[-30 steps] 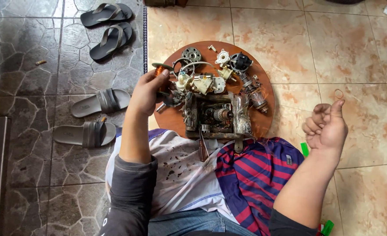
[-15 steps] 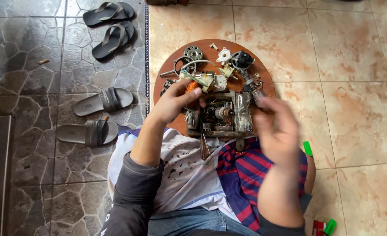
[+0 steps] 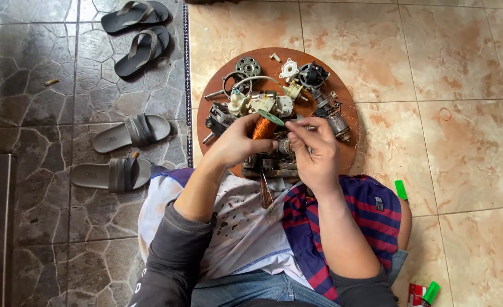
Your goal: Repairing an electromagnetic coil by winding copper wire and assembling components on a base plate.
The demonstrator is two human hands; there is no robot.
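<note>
Over the near edge of a round wooden board (image 3: 223,74) that lies on the tiled floor (image 3: 462,142), both hands meet above a heap of dismantled motor parts. The left hand (image 3: 237,142) is clamped around a spool of copper wire (image 3: 264,126) with a green end cap, held tilted with the cap toward the far side. The right hand (image 3: 315,149) sits just beside it to the right, its fingertips pinched together near the cap; whether a strand of wire runs between them is too fine to tell.

On the board, beyond the hands, lie a bearing plate (image 3: 248,66), a white plastic gear piece (image 3: 289,69), a dark motor housing (image 3: 313,74) and an armature (image 3: 337,126) to the right. A grimy metal assembly (image 3: 271,164) lies at the near edge, partly hidden by the hands.

Across the person's lap lie a stained white cloth (image 3: 246,227) and a striped red and blue cloth (image 3: 365,204). To the left, on dark stone paving, are two grey slide sandals (image 3: 129,132) and, farther off, a pair of black flip-flops (image 3: 138,28). A green marker (image 3: 401,190) lies on the tiles to the right.
</note>
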